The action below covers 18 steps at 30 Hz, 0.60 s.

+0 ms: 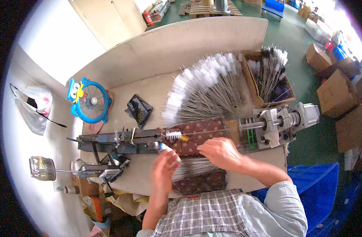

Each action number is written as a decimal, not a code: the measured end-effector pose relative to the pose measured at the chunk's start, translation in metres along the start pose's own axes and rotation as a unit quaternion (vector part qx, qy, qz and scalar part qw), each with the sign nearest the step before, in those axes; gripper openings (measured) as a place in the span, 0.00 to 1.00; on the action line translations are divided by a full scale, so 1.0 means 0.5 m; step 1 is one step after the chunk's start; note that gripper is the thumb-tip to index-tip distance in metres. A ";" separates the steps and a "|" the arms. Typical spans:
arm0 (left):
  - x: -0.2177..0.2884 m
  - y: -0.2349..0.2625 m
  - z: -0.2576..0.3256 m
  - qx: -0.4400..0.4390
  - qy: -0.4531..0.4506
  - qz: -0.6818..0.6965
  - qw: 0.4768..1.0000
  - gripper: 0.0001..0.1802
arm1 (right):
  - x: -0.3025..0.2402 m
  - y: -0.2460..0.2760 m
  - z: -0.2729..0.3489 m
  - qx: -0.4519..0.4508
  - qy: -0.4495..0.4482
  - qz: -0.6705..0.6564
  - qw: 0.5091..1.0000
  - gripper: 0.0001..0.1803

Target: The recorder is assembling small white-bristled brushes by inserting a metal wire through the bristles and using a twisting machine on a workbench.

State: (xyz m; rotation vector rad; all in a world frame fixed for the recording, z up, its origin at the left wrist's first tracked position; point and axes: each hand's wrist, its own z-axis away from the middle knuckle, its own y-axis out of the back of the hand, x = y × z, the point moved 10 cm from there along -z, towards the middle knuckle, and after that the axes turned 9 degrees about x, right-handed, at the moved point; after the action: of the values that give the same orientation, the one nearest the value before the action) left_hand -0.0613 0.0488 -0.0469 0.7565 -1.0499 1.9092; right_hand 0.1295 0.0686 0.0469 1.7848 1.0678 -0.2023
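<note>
Head: brush [173,135] beyond left fingers [171,157]

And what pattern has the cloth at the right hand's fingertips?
The cloth is reddish brown with pale dots, best seen in the head view.

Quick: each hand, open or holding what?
Left hand: partly curled, blurred; whether it holds anything can't be told.
Right hand: curled, by the dotted cloth; grip contents unclear.
</note>
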 end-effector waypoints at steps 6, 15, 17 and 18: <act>0.050 0.469 0.007 0.300 -0.101 0.170 0.933 0.15 | 0.030 -0.113 0.068 -0.110 -0.025 0.045 0.993 0.06; 0.184 0.808 0.079 0.469 -0.182 0.173 0.847 0.21 | 0.026 -0.089 0.056 -0.180 -0.019 0.127 0.975 0.10; 0.159 0.794 0.063 0.440 -0.208 0.175 0.856 0.22 | 0.025 -0.069 0.051 -0.178 -0.031 0.136 0.974 0.11; 0.140 0.747 0.063 0.455 -0.216 0.157 0.850 0.22 | 0.030 -0.062 0.055 -0.183 -0.051 0.144 0.971 0.12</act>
State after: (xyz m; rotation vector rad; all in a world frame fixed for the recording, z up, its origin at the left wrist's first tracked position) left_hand -0.4142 -0.0747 -0.1209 1.6881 -0.4523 2.6119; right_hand 0.1241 0.0580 0.0044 1.5505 0.7081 0.0771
